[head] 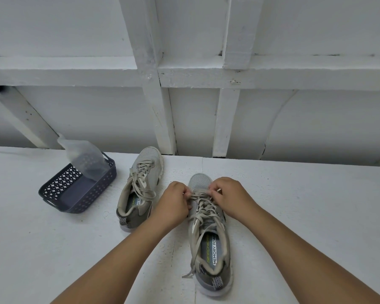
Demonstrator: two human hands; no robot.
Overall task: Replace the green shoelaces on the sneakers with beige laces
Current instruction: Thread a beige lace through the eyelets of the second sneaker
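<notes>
Both hands work at the toe end of the nearer sneaker point(208, 233), which lies on the white table point(305, 216) directly under them. The left hand point(173, 204) pinches the lace point(203, 210) on its side of the lowest eyelets, and the right hand point(228, 197) pinches the other side, a pale lace tip poking out past its fingers. The laces in view look beige rather than green, so the step seems to be evening out or tightening the bottom rows. To do it well, the person should probably pull both sides equally, keep the flat lace untwisted, and work up row by row toward the collar. The sneaker's long axis runs away from the person, toe pointing outward beyond the hands and heel toward the body; a loose lace end trails near the heel. The second sneaker point(140, 187) sits just left of the left hand, toe also pointing away, tilted slightly. Farther left stands a dark perforated basket point(79, 194) holding a clear bag point(83, 156).
</notes>
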